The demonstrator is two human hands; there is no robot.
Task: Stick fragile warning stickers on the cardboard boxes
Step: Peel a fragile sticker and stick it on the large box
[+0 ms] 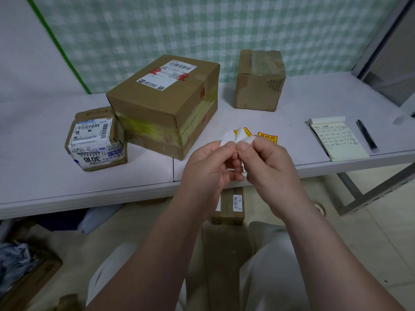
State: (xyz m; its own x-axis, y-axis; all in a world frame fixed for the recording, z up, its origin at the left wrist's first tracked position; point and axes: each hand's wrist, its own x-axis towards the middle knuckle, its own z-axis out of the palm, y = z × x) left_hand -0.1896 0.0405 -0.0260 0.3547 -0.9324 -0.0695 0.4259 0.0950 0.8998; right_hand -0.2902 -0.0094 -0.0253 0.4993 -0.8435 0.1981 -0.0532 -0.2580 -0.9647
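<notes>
Three cardboard boxes stand on the white table: a small labelled box at the left, a large box with a shipping label in the middle, and a plain box at the back right. Over the table's front edge, my left hand and my right hand both pinch a sticker sheet, its white backing curled upward. A yellow and red fragile sticker lies on the table just behind my right hand.
An open notepad with handwriting and a black pen lie at the table's right. A narrow cardboard box stands on the floor under the table, between my knees. Bags and clutter sit at the lower left.
</notes>
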